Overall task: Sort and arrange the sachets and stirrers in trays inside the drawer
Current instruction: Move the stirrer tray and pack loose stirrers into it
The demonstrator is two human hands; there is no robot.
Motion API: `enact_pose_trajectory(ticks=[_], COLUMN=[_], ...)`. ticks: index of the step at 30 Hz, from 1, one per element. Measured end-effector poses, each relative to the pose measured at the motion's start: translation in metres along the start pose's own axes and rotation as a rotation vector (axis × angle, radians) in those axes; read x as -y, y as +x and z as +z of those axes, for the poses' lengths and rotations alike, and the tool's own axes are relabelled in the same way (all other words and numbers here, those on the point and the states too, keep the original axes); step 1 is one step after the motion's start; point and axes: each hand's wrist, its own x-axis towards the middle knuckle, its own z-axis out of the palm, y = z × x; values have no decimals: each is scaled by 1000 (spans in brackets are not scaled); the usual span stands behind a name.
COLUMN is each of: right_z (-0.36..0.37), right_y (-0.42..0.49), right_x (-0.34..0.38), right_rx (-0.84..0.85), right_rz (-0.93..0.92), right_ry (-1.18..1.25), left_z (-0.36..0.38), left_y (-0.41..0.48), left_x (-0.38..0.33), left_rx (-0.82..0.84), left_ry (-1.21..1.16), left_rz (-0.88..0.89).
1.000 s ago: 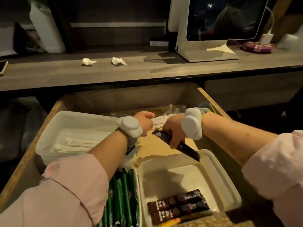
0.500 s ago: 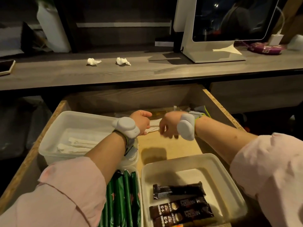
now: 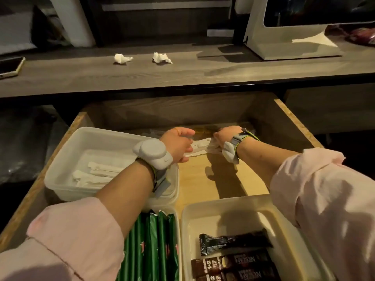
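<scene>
Both your hands are deep in the open drawer [image 3: 294, 118] at 12 o'clock, left hand [image 3: 178, 144] and right hand [image 3: 225, 136] each closed on the bunch of white paper-wrapped stirrers [image 3: 199, 147], with the brown coffee sachets [image 3: 233, 260] sitting in the tray [image 3: 284, 226] at 5 o'clock.

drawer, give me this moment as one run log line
left hand gripping white stirrer packets | right hand on same bundle | location: drawer back | dark sachets in front right tray
</scene>
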Motion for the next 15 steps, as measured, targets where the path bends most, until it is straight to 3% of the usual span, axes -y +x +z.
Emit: enact_pose_trajectory(ticks=[7, 12, 15], right_z=[5, 12, 8], right_y=[4, 18, 9], right_x=[14, 20, 21], right_rx=[11, 166, 127], right_rz=[-100, -128, -104], right_ry=[72, 76, 129], left_z=[-5, -4, -4], left_y=[0, -1, -1], left_x=[-1, -2, -1], left_rx=[-22, -26, -27], left_ry=[-26, -40, -28], left_rz=[-12, -13, -7])
